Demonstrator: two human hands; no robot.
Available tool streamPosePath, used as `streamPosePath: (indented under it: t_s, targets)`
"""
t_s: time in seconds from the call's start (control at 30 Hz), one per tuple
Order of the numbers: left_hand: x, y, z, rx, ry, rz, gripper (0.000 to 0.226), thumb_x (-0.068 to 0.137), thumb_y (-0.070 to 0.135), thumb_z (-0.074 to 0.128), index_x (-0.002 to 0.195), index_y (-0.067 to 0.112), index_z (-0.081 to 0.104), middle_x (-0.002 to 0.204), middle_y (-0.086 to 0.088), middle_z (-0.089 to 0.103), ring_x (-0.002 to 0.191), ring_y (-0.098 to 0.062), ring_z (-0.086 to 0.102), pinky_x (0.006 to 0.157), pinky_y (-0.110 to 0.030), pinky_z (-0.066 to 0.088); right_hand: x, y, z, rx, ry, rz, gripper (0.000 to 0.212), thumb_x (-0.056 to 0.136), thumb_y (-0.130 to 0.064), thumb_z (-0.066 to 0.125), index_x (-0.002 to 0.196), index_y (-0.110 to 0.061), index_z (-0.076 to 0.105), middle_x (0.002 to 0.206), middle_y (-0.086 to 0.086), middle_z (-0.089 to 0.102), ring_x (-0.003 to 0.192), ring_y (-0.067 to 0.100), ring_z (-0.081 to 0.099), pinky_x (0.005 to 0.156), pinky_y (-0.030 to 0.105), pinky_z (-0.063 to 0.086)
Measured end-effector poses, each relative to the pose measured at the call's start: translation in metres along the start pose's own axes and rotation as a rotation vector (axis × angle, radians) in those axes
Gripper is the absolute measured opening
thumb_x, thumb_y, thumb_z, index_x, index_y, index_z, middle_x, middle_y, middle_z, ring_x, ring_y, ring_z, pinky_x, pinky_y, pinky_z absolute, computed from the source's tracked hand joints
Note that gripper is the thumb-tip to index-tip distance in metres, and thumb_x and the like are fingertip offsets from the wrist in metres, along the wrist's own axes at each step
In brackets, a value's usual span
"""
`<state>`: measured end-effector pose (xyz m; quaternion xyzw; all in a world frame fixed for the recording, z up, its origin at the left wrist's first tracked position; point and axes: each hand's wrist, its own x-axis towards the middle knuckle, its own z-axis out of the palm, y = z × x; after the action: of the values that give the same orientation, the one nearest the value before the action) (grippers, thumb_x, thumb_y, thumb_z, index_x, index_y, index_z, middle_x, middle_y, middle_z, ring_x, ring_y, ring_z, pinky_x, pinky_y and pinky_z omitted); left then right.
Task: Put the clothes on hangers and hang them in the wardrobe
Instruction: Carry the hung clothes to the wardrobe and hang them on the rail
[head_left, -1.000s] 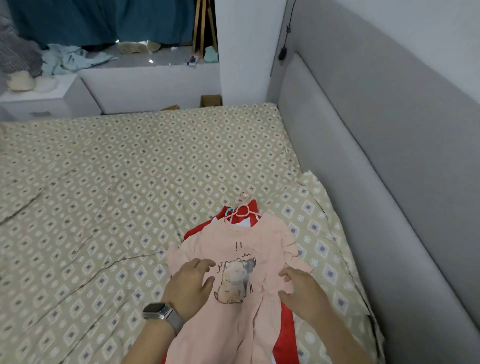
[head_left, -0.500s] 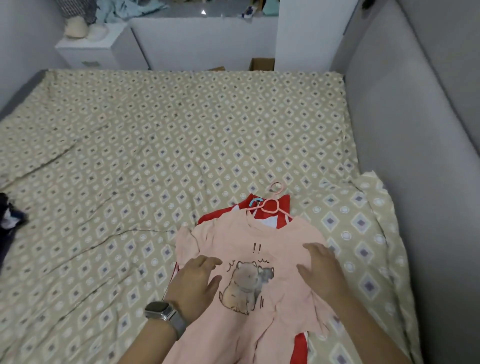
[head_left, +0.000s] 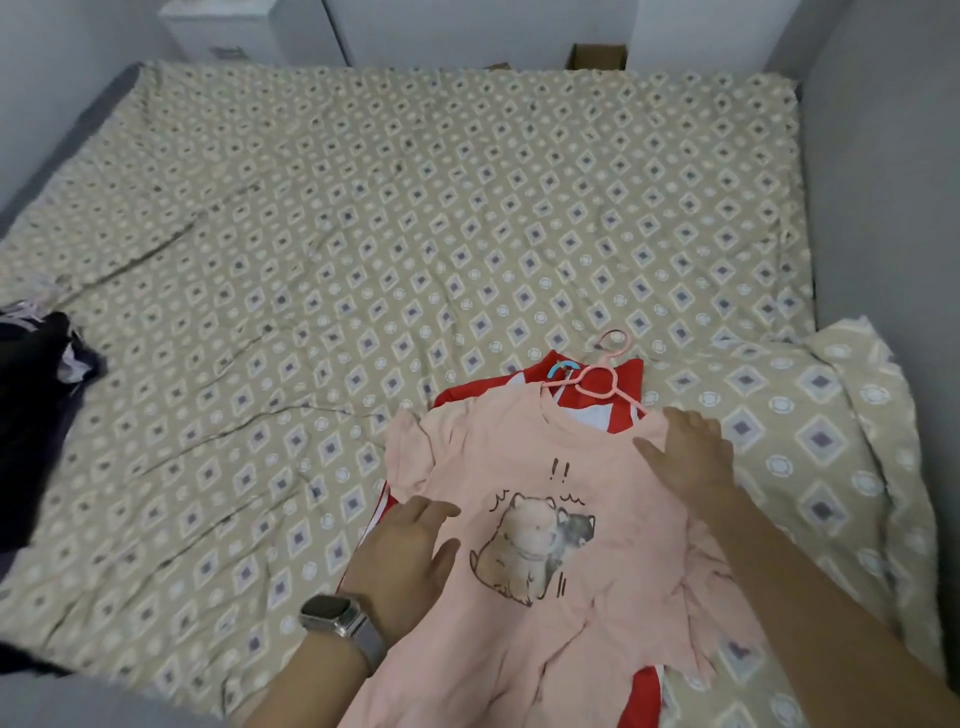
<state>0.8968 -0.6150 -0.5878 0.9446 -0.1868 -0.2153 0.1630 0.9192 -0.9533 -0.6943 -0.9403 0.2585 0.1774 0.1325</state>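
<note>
A pink T-shirt (head_left: 545, 623) with a cartoon animal print lies flat on the bed, on a pink hanger (head_left: 602, 382) whose hook sticks out past the collar. Under it lies a red garment (head_left: 618, 395) with a blue hanger hook (head_left: 563, 368) showing. My left hand (head_left: 410, 556), with a watch on the wrist, rests flat on the shirt's left side. My right hand (head_left: 685, 452) presses flat on the shirt's right shoulder, fingers straight. Neither hand grips anything.
The bed (head_left: 363, 234) has a beige diamond-patterned sheet. A pile of dark clothes (head_left: 36, 374) lies at the left edge. A grey padded headboard (head_left: 883, 182) runs along the right. A white nightstand (head_left: 223, 31) and a cardboard box (head_left: 597, 54) stand beyond the bed.
My right hand slid up from the shirt's lower right to its right shoulder. My head tilted down and left, bringing the dark clothes into view. My left hand stayed on the shirt.
</note>
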Motion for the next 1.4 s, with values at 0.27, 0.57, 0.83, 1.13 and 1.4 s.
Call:
streamPosePath:
  t_s: [0.27, 0.57, 0.83, 1.13, 1.4]
  targets:
    - [-0.011, -0.009, 0.009, -0.053, 0.017, -0.021, 0.037, 0.095, 0.034, 0.046, 0.131, 0.025, 0.049, 0.123, 0.007, 0.052, 0.117, -0.012, 0.048, 0.098, -0.021, 0.037, -0.011, -0.013, 0.011, 0.114, 0.225, 0.02, 0.046, 0.088, -0.06, 0.056, 0.106, -0.018, 0.065, 0.091, 0.01, 0.071, 0.088, 0.033, 0.067, 0.072, 0.035, 0.049]
    - [-0.012, -0.023, 0.009, -0.151, 0.097, -0.092, 0.067, 0.079, 0.059, 0.025, 0.128, 0.021, 0.052, 0.119, 0.008, 0.049, 0.111, -0.014, 0.052, 0.094, -0.021, 0.04, -0.075, -0.032, 0.002, 0.215, 0.255, -0.241, 0.066, 0.075, -0.076, 0.053, 0.052, -0.016, 0.039, 0.044, 0.002, 0.045, 0.045, 0.026, 0.048, 0.046, 0.028, 0.031]
    - [-0.017, -0.021, -0.005, -0.067, 0.382, -0.111, 0.047, 0.088, 0.054, 0.035, 0.123, 0.028, 0.052, 0.119, 0.012, 0.051, 0.117, -0.013, 0.042, 0.094, -0.034, 0.027, -0.137, -0.041, -0.037, 0.396, 0.141, -0.403, 0.06, 0.066, -0.078, 0.052, 0.051, -0.023, 0.035, 0.051, 0.0, 0.034, 0.049, 0.016, 0.031, 0.045, 0.028, 0.022]
    - [-0.044, -0.01, -0.017, -0.191, 0.377, -0.023, 0.024, 0.088, 0.058, 0.032, 0.091, 0.042, 0.049, 0.094, 0.03, 0.053, 0.086, 0.003, 0.042, 0.072, -0.03, 0.02, -0.179, -0.022, -0.041, 0.523, -0.04, -0.279, 0.072, 0.057, -0.085, 0.043, 0.058, -0.014, 0.059, 0.048, -0.004, 0.042, 0.063, 0.016, 0.05, 0.058, 0.022, 0.034]
    - [-0.069, -0.005, -0.026, -0.197, 0.391, -0.101, 0.026, 0.084, 0.061, 0.032, 0.09, 0.047, 0.053, 0.094, 0.026, 0.055, 0.083, 0.001, 0.045, 0.074, -0.032, 0.021, -0.179, -0.026, -0.052, 0.825, -0.255, -0.22, 0.084, 0.056, -0.094, 0.046, 0.063, -0.011, 0.058, 0.057, -0.001, 0.047, 0.056, 0.006, 0.043, 0.057, 0.022, 0.032]
